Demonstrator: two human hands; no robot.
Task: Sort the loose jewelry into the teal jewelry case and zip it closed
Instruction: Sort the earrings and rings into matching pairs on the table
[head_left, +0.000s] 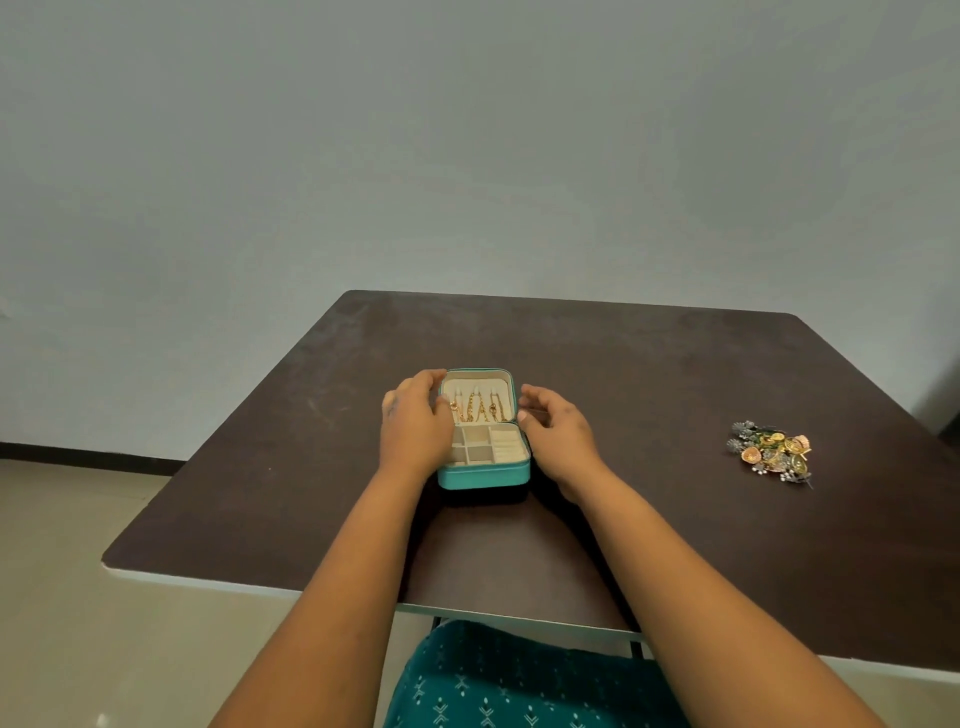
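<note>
Open teal jewelry case between two hands on a dark brown table.

The case stands at the table's middle, its lid raised; gold chains hang on the cream lining of the lid, and cream compartments fill the base. The left hand lies over the case's left edge, fingers curled at the lid; whether it grips cannot be told. The right hand hovers just beside the right edge, fingers loosely spread, holding nothing. The loose jewelry pile lies well apart, to the right.
</note>
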